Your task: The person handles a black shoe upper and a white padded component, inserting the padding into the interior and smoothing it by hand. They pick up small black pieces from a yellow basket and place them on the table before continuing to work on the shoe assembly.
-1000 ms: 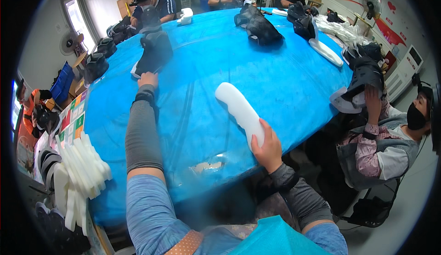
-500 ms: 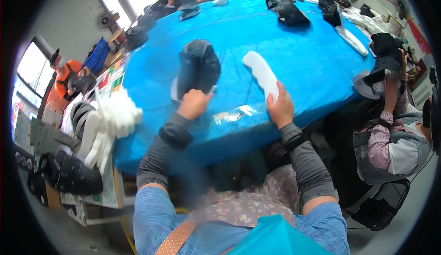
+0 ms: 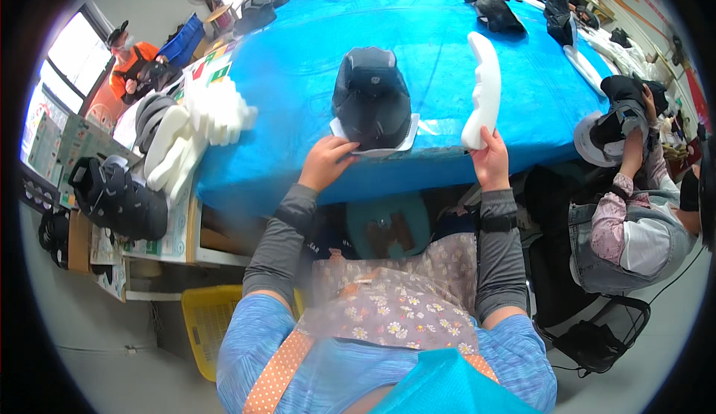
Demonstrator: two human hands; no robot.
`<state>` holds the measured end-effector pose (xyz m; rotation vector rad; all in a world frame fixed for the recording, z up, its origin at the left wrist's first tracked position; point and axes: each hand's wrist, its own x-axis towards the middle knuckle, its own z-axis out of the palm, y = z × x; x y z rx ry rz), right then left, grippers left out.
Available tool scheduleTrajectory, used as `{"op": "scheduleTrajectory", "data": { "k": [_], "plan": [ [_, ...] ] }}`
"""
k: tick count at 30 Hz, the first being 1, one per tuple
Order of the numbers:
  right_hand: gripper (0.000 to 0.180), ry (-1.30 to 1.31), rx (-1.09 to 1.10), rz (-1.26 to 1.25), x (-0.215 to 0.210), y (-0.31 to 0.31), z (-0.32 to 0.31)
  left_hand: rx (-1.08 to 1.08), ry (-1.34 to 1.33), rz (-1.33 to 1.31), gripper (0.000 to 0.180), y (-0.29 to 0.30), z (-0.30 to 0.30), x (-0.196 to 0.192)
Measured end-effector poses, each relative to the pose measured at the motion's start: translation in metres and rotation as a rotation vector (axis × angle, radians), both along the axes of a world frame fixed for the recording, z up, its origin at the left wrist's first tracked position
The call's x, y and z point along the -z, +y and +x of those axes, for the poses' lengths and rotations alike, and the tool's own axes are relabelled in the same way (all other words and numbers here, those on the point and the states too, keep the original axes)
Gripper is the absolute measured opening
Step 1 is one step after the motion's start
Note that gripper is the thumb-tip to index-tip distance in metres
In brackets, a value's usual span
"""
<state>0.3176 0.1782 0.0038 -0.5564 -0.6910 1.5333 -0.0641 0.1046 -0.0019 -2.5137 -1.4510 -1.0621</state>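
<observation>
In front of me on the blue-covered table point(image 3: 298, 78) stands a black shoe upper point(image 3: 373, 101), its rounded end toward me. A pale grey-white edge point(image 3: 403, 142) sticks out around its base. My left hand point(image 3: 328, 162) pinches that edge at the near left corner, thumb and fingers together. To the right, my right hand point(image 3: 490, 160) is closed on the lower end of a long white foam piece point(image 3: 486, 86). The foam piece is held upright with its wavy edge to the left, apart from the shoe upper.
A pile of white foam pieces point(image 3: 216, 112) and a black shoe point(image 3: 119, 198) lie on the side table at left. More black uppers point(image 3: 492, 7) rest across the table. A co-worker point(image 3: 626, 220) handles an upper close by on the right. A yellow crate point(image 3: 205, 324) sits below left.
The shoe upper has turned its rounded end toward me and sits further right in view. The foam piece has moved right and swung more upright. My left hand has shifted to the upper's near edge.
</observation>
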Motion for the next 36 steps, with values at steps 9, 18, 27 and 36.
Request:
{"op": "scheduleTrajectory", "data": {
  "k": [9,18,27,36],
  "plan": [
    [0.056,-0.064,-0.015,0.109,-0.048,-0.103,-0.009,-0.099,-0.066,0.013,0.009,-0.032,0.122,0.006],
    [0.040,-0.078,-0.143,0.181,-0.057,-0.141,-0.016,-0.034,-0.485,-0.364,0.018,0.036,0.185,-0.002],
    [0.101,0.264,-0.745,0.069,-0.040,-0.167,-0.009,0.488,-1.538,-0.327,0.094,-0.033,0.107,-0.071],
    [0.068,-0.424,-0.084,0.312,-0.075,-0.169,-0.064,-0.009,-0.972,0.010,0.081,-0.089,0.091,-0.075]
  ]
}}
